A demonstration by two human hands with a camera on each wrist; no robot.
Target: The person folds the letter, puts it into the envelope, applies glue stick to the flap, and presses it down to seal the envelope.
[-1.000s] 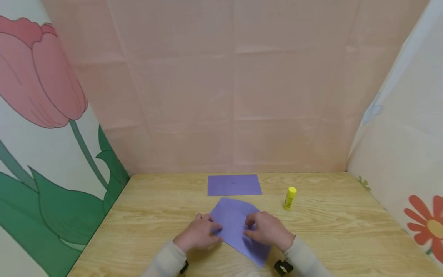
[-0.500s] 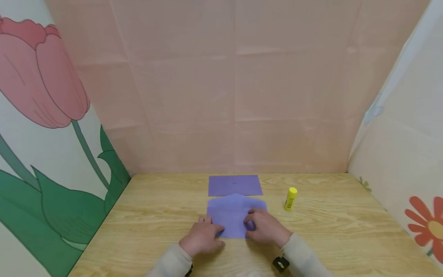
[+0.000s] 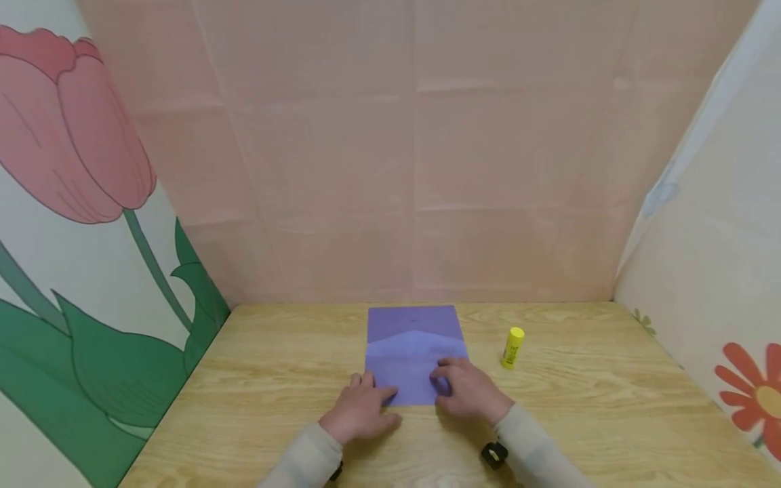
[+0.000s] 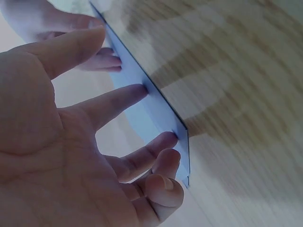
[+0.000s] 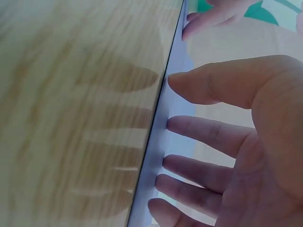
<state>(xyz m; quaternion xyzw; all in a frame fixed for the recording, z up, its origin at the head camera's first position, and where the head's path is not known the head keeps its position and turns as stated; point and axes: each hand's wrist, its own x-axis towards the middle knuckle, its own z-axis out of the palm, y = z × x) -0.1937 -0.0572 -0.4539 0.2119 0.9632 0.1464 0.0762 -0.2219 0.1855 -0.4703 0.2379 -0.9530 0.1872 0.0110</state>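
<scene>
A light purple envelope (image 3: 403, 373) lies flat on the wooden table in the head view, its pointed flap unfolded away from me. The flap overlaps the near part of a darker purple paper rectangle (image 3: 415, 320). My left hand (image 3: 361, 410) touches the envelope's near left corner; in the left wrist view two fingertips (image 4: 142, 90) press on it and the other fingers are partly bent. On the right side, my right hand (image 3: 470, 392) rests its fingertips (image 5: 174, 124) on the envelope, fingers nearly straight and the thumb at the near edge.
A yellow glue stick (image 3: 512, 348) stands on the table (image 3: 579, 407) to the right of the envelope. A pink sheet (image 3: 415, 169) covers the wall behind. Flower-printed panels (image 3: 104, 379) border the left and right sides.
The envelope, slanted one second ago, has turned square to the table and lies flat. Both hands have slid it slightly forward, so its flap now overlaps the darker rectangle.
</scene>
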